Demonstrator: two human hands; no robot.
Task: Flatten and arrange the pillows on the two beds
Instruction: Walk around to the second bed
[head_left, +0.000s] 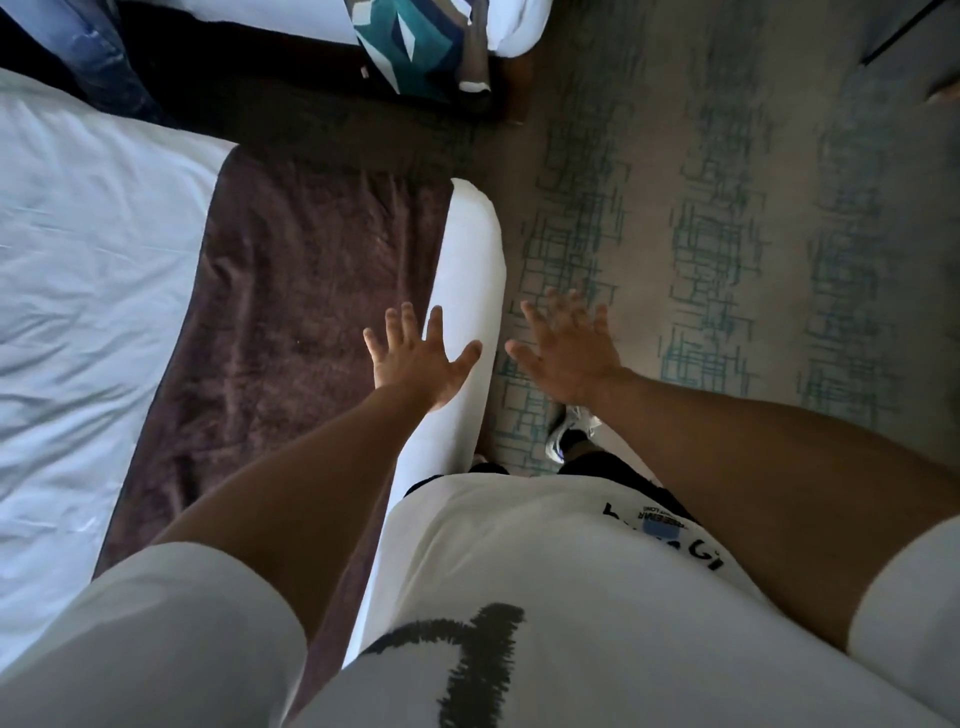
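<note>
- Head view: carpet with a teal grid pattern fills the right side, and the near bed, white-sheeted, runs along the left with a brown runner across its foot.
- I see my left hand over the foot edge of that bed, fingers spread wide and holding nothing; whether the palm touches the white edge I cannot tell.
- My right hand hangs above the carpet, also splayed and empty.
- No pillow shows on the near bed from here; the only candidate is a teal patterned cushion on the second bed at the top.
- Risk, as I judge it: I am at the wrong end, so reaching would only drag the runner and crease the sheet.
- My shoe stands close to the bed corner, which I could clip when turning; dark fabric lies at the top left.
</note>
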